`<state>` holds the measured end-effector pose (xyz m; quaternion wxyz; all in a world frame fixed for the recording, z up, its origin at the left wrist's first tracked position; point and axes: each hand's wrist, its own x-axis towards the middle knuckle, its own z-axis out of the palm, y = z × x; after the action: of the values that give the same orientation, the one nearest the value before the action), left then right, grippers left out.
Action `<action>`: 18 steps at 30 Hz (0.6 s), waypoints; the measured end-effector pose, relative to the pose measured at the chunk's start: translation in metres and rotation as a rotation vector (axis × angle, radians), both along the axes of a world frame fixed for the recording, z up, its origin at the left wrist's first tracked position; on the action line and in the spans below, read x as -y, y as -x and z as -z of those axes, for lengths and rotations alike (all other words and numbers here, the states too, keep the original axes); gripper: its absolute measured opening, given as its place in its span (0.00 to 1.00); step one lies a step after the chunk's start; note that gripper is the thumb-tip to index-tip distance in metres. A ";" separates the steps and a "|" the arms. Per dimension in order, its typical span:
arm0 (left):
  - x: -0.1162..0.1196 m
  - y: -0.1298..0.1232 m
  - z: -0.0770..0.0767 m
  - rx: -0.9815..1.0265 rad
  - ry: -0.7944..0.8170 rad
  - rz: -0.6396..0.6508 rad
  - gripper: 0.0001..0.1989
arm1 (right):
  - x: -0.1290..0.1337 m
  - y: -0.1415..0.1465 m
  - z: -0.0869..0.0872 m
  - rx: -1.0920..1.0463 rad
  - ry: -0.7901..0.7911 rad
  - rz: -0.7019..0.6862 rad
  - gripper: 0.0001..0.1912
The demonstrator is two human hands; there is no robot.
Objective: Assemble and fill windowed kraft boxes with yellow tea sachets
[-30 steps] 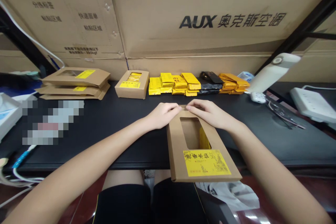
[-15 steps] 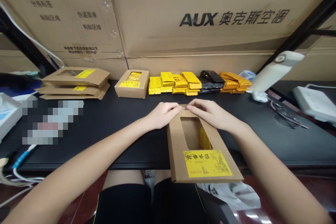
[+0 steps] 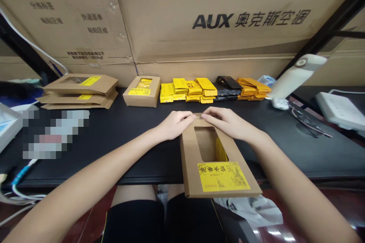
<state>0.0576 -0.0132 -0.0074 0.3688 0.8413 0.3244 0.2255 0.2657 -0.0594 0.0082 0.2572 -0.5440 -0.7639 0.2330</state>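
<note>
A brown cardboard box (image 3: 188,163) with a cut-out window and a yellow label (image 3: 224,176) lies at the black table's front edge, its near end overhanging. Through the window a bit of yellow shows inside. My left hand (image 3: 178,123) grips the far left corner of this box, thumb on top and fingers curled behind. At the far right corner, my right hand (image 3: 224,120) holds it the same way, the two thumbs close together. The fingertips behind the box are partly hidden.
Stacked flat boxes (image 3: 82,83) stand at the back left, beside a smaller windowed box (image 3: 142,97). Yellow packets (image 3: 194,89), black packets (image 3: 228,87) and orange packets (image 3: 253,88) line the back. Further right are a white bottle (image 3: 296,74), glasses (image 3: 309,121) and a power strip (image 3: 339,110).
The whole view has shifted slightly. Both hands keep their hold on the box, with no clear movement against it.
</note>
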 end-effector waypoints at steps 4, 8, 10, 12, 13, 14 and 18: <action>0.000 0.000 0.000 0.005 0.000 0.003 0.18 | 0.000 0.001 -0.001 -0.002 0.002 0.003 0.19; 0.000 0.000 0.001 0.006 -0.001 0.001 0.18 | -0.001 0.002 -0.001 -0.003 0.002 0.003 0.19; -0.001 0.000 0.001 0.007 -0.002 0.002 0.18 | -0.001 0.002 -0.001 -0.006 -0.004 0.002 0.19; -0.001 0.000 0.001 0.007 -0.001 0.001 0.18 | -0.001 0.001 0.000 -0.009 -0.011 0.003 0.19; -0.001 0.000 0.001 0.006 -0.001 0.000 0.18 | -0.001 0.001 0.000 -0.011 -0.012 0.002 0.19; -0.001 0.000 0.001 0.006 -0.002 -0.001 0.18 | -0.001 0.001 0.000 -0.013 -0.013 0.001 0.19; -0.001 0.000 0.001 0.003 -0.007 -0.003 0.18 | -0.001 0.001 0.001 -0.019 -0.010 -0.008 0.19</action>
<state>0.0577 -0.0125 -0.0087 0.3661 0.8418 0.3243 0.2286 0.2649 -0.0583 0.0075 0.2662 -0.5376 -0.7647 0.2352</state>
